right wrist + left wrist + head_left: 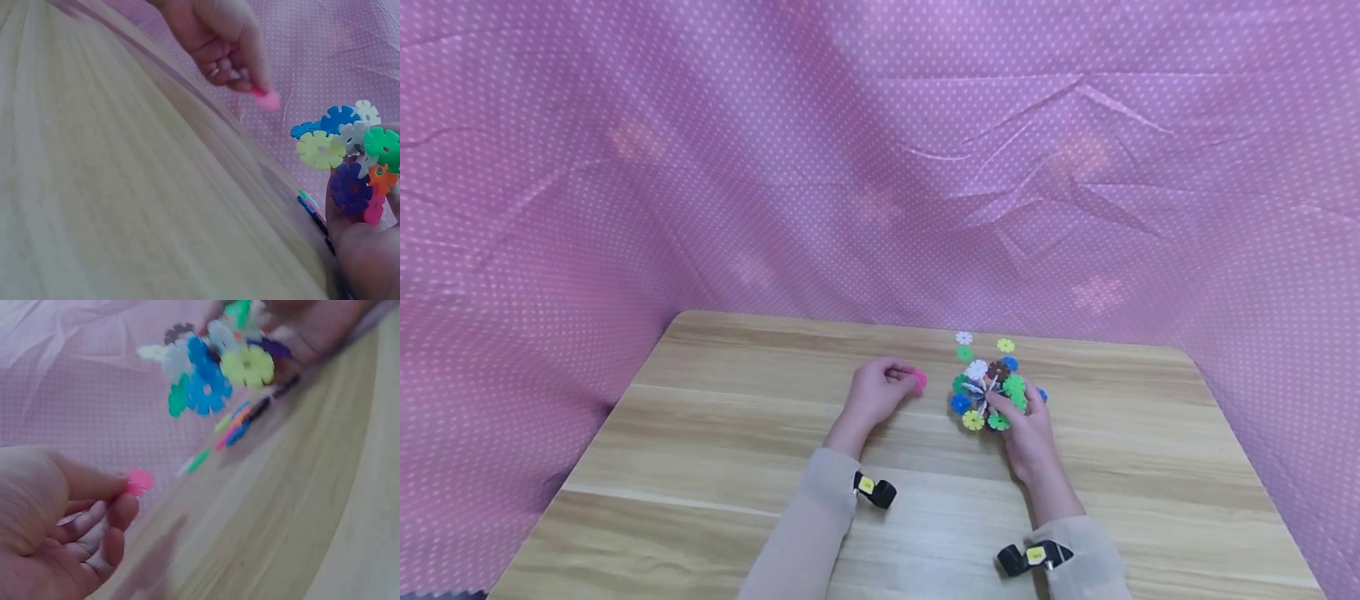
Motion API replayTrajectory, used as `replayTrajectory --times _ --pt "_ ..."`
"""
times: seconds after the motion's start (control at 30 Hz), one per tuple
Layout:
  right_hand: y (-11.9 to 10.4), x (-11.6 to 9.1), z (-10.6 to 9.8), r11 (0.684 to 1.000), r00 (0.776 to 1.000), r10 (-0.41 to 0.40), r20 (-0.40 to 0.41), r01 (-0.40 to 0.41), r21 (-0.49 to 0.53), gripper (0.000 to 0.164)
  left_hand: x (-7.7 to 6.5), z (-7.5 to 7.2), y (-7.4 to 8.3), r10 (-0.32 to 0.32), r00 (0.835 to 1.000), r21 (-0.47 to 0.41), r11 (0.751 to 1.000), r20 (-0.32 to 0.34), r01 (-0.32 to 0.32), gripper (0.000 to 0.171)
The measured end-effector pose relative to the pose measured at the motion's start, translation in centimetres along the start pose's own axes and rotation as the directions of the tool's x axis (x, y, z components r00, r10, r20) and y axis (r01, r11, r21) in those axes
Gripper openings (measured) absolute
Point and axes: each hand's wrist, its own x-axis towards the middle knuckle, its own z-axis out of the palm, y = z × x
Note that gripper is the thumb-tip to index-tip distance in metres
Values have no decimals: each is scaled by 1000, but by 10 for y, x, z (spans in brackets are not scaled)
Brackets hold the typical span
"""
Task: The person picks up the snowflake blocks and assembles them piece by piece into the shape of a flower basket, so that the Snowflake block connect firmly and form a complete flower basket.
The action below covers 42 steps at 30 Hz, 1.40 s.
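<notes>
Between thumb and fingertips my left hand (877, 392) pinches a pink notched plastic disc (141, 482), held apart from the cluster. My right hand (1028, 429) grips a ball-like cluster of joined snowflake discs, with the thumb laid over its front. A yellow disc (320, 150), a blue disc (209, 391), a green disc (382, 148) and a purple disc (351, 189) stick out of that cluster, along with white, brown and orange ones. The palm and fingers of the right hand hide part of its far side.
Loose discs lie on the wooden table (737, 417) behind the cluster: a white disc (964, 337), a green disc (965, 353), a yellow disc (1006, 344) and several more. Pink dotted cloth (850, 167) hangs along the back and sides of the table.
</notes>
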Motion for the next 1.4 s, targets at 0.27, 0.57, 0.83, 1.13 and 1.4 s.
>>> replayTrajectory --times 0.27,0.57,0.83,1.13,1.4 --pt "4 0 3 998 999 -38 -4 38 -43 47 -17 10 18 92 993 -162 981 -68 -102 12" --pt "9 2 3 995 999 -49 -6 49 -91 47 -26 29 29 217 976 -87 972 -13 -217 7" --pt "9 3 5 989 997 -74 -27 70 -128 47 -27 32 32 255 966 -2 967 -28 -255 5" --pt "9 2 3 988 993 -121 -13 119 -103 46 -25 35 31 277 961 41 960 -10 -276 6" --pt "8 2 2 983 992 -128 -16 124 -134 49 -28 41 32 316 949 48 948 10 -316 9"
